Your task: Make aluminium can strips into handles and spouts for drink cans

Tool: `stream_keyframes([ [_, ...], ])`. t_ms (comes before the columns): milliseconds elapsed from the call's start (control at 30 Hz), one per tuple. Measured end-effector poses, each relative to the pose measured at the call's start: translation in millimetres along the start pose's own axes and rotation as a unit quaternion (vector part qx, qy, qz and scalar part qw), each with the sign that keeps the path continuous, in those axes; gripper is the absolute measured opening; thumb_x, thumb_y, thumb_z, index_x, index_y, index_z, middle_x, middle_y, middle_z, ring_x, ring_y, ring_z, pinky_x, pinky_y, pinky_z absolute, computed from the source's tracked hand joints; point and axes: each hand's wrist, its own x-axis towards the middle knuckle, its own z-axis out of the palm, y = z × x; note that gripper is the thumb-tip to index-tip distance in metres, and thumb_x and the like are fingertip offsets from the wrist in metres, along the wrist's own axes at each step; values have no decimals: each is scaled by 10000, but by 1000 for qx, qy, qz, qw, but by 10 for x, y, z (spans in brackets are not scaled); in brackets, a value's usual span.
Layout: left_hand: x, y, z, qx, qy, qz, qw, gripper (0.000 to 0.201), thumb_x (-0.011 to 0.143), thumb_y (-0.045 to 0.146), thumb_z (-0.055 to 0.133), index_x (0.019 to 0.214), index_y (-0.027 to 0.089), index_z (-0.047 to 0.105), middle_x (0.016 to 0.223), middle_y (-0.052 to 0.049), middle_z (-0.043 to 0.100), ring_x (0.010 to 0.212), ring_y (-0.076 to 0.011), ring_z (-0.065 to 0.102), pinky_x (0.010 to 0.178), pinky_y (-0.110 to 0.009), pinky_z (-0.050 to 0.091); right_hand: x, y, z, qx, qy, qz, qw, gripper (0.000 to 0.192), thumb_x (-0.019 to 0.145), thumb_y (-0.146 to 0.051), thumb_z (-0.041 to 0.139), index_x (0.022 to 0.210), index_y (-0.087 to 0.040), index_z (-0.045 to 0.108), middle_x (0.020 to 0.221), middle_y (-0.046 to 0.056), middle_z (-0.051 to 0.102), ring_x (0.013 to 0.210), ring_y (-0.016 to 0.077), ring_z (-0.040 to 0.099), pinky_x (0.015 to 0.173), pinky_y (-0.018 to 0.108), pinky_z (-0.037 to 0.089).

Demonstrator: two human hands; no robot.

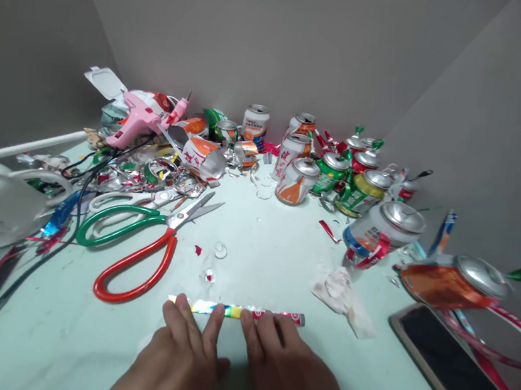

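Observation:
A narrow strip cut from a printed can (246, 312) lies flat on the pale green table near the front edge. My left hand (181, 356) and my right hand (284, 365) rest side by side just behind it, palms down, fingertips pressing on the strip's near edge. The strip's left end and right end stick out past my fingers. Large scissors (141, 240) with one green and one red handle lie to the left of the strip, blades pointing back right.
Several drink cans (330, 172) stand and lie at the back and right. A pink glue gun (134, 119) sits on a heap of metal scraps at the back left, with black cables (70, 197). A crumpled tissue (343, 294) and a phone (461, 371) lie right.

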Motion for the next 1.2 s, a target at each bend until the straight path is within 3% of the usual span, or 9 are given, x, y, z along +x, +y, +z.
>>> stream_keyframes([
  [200, -108, -74, 119, -38, 80, 31, 996, 402, 807, 251, 529, 1170, 95, 604, 928, -318, 660, 804, -421, 654, 474, -377, 517, -19, 134, -154, 33, 37, 2, 999, 419, 740, -69, 456, 1145, -111, 555, 838, 86, 649, 708, 193, 589, 518, 262, 469],
  [333, -93, -289, 113, -195, 17, -11, 981, 442, 876, 221, 331, 1268, 112, 502, 906, -216, 682, 753, -308, 666, 515, -373, 529, 16, 325, -291, 171, 83, 85, 978, 400, 787, -67, 418, 1148, -146, 572, 869, 73, 656, 746, 169, 602, 620, 274, 495],
  [433, -23, -422, 77, -276, -39, -69, 958, 436, 899, 224, 235, 1186, 107, 541, 821, -139, 654, 698, -266, 637, 563, -402, 512, 46, 462, -338, 194, 106, 181, 958, 331, 837, -135, 434, 1125, -161, 595, 974, 97, 637, 874, 190, 592, 725, 316, 486],
  [533, 29, -462, 73, -315, -54, -85, 944, 397, 903, 238, 212, 926, 164, 602, 787, -95, 588, 683, -245, 594, 561, -376, 460, 61, 577, -365, 219, 44, 265, 938, 321, 842, -260, 487, 1126, -160, 598, 995, 101, 626, 890, 207, 586, 741, 335, 468],
  [667, 50, -440, 101, -361, -47, -102, 926, 333, 896, 276, 253, 830, 176, 564, 824, -89, 535, 748, -252, 548, 596, -377, 426, 49, 640, -435, 298, -96, 274, 909, 283, 766, -379, 604, 989, -215, 662, 823, 36, 644, 708, 168, 578, 635, 280, 432],
  [867, 55, -446, 180, -382, 4, -78, 921, 264, 880, 250, 319, 873, 168, 570, 841, -79, 527, 767, -227, 501, 658, -379, 408, 15, 583, -575, 309, -187, 232, 903, 274, 611, -311, 752, 869, -261, 676, 771, -24, 648, 685, 142, 564, 585, 236, 367],
  [1067, 54, -451, 257, -380, 37, -73, 921, 224, 858, 262, 378, 865, 169, 582, 846, -82, 541, 775, -230, 502, 671, -387, 422, 7, 528, -564, 298, -183, 226, 909, 114, 622, -187, 712, 695, -248, 651, 676, -47, 616, 631, 121, 519, 549, 228, 305],
  [1133, 58, -483, 271, -401, 103, -108, 904, 280, 838, 301, 427, 1046, 155, 545, 1014, -128, 535, 916, -274, 505, 763, -437, 437, 23, 545, -506, 352, -161, 262, 884, 69, 643, -156, 657, 665, -220, 643, 628, -36, 586, 587, 114, 492, 528, 229, 300],
  [1200, 72, -538, 260, -465, 178, -193, 846, 505, 816, 361, 473, 1267, 154, 381, 1200, -162, 457, 1047, -296, 479, 855, -464, 427, 72, 563, -441, 446, -113, 324, 827, 18, 651, -170, 627, 659, -186, 629, 581, -29, 549, 547, 105, 469, 511, 229, 313],
])
